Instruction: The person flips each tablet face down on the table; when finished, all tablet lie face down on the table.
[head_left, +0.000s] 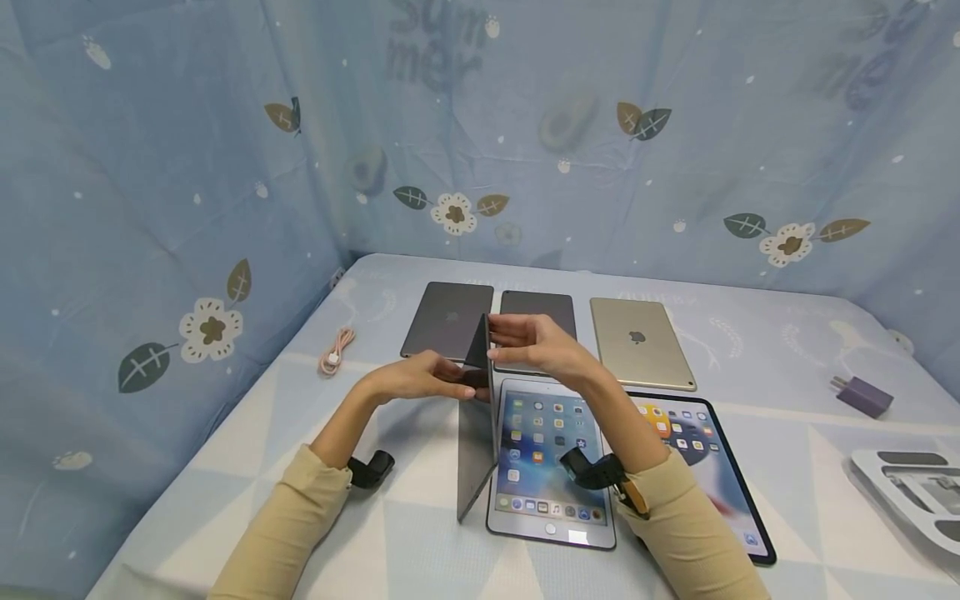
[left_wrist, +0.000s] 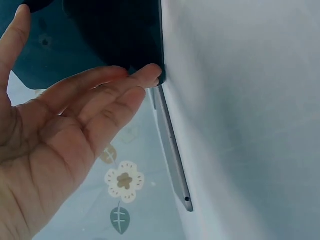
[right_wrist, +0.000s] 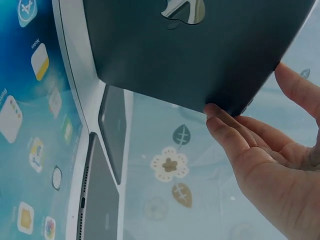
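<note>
Tablet [head_left: 476, 442], dark grey and rectangular, is being held upright, a bare left hand [head_left: 420, 377] and a bare right hand [head_left: 542, 343] gripping its edges, beside a white-framed tablet [head_left: 534, 482] with lit screen.

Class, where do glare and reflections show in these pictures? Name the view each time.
Head view: bright glare on the white-framed tablet, beside its home button; left wrist view: a dim flower reflection in the dark held tablet; right wrist view: the logo gleams on that tablet's back.
</note>
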